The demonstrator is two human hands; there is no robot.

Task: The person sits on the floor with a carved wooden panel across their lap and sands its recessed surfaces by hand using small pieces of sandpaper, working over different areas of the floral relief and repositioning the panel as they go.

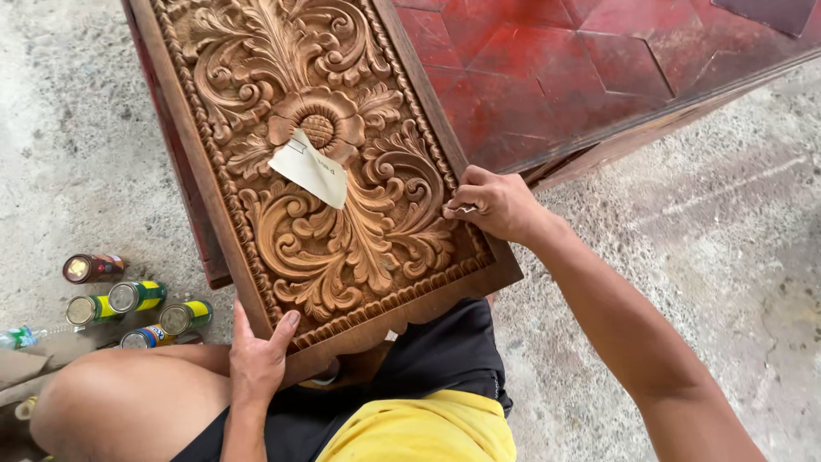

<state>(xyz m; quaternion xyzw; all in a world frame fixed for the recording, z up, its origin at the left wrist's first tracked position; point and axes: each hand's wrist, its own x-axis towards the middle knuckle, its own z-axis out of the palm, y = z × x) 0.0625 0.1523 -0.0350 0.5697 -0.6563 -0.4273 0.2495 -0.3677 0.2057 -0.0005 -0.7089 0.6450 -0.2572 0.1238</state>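
Cans (128, 299): cluster on floor, far left; a knee swing could topple them.
Left hand (256, 359): fingers wrapped round near edge of carved panel (342, 171), on lap; grip slipping could drop it.
Paper scrap (312, 167): loose at centre, may slide off.
Right hand (496, 204): fingertips pinched on small abrasive piece at right beading; hard pressure could flatten detail.

Spray cans (128, 304) crowd floor at left; concrete floor (710, 239) at right open.

Five spray cans (128, 301) lying on concrete floor (684, 257), small plastic bottle (17, 337), red wooden panel (599, 68) behind
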